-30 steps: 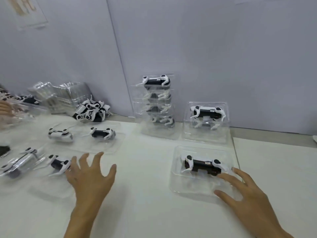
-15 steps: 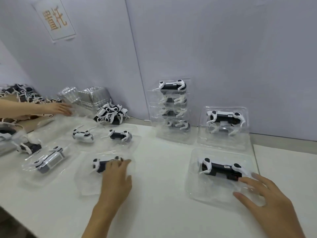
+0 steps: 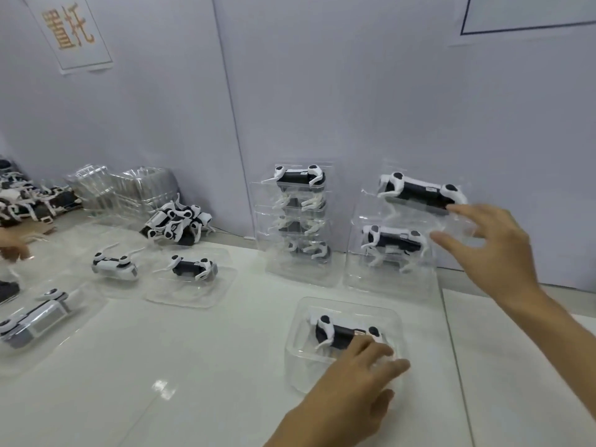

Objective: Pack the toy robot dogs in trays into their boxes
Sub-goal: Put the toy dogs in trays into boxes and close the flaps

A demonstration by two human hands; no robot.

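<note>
A clear tray [image 3: 303, 366] holding a black-and-white toy robot dog [image 3: 335, 333] lies on the white table at front centre. My left hand [image 3: 351, 385] grips its near right part, fingers bent over the dog's rear and thumb at the near wall. My right hand [image 3: 487, 250] pinches the right edge of a second tray [image 3: 464, 221] with a dog [image 3: 416, 191], held tilted on top of the right stack [image 3: 390, 279] at the wall. No box is in view.
A taller stack of filled trays [image 3: 300, 221] stands left of it. Single trays with dogs [image 3: 193, 269] [image 3: 114, 264] [image 3: 32, 317] lie to the left. Behind them are a heap of loose dogs [image 3: 177, 222] and empty clear trays [image 3: 125, 191]. Another person's hand [image 3: 13, 250] is at the far left.
My right hand lifted its tray from the front of the table up onto the right stack. My left hand dragged its tray rightward to front centre.
</note>
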